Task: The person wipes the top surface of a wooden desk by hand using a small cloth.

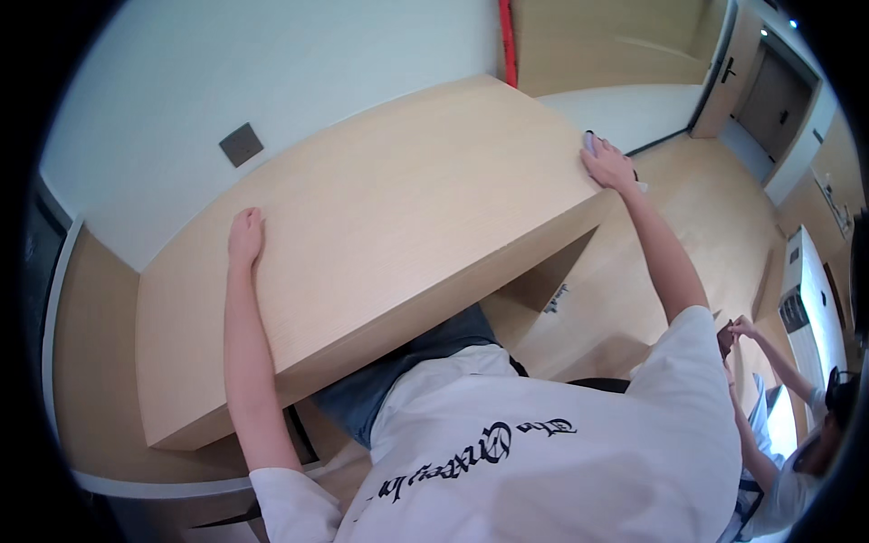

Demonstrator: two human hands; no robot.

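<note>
A light wood-grain desk (394,197) spans the space before me. My left hand (245,237) rests on its top towards the left, fingers curled in; whether anything is inside them I cannot tell. At the desk's right end, my right hand (609,165) lies over a small pale purple object (589,144) with a dark tip, its fingers bent around it. What that object is does not show, as the hand hides most of it. A bit of white material (642,186) shows beside the right wrist.
A white wall with a dark square plate (241,144) borders the desk's far side. A red strip (508,44) stands at its far corner. At the lower right, another person (781,468) holds a dark object (726,339). An open door (730,71) is at upper right.
</note>
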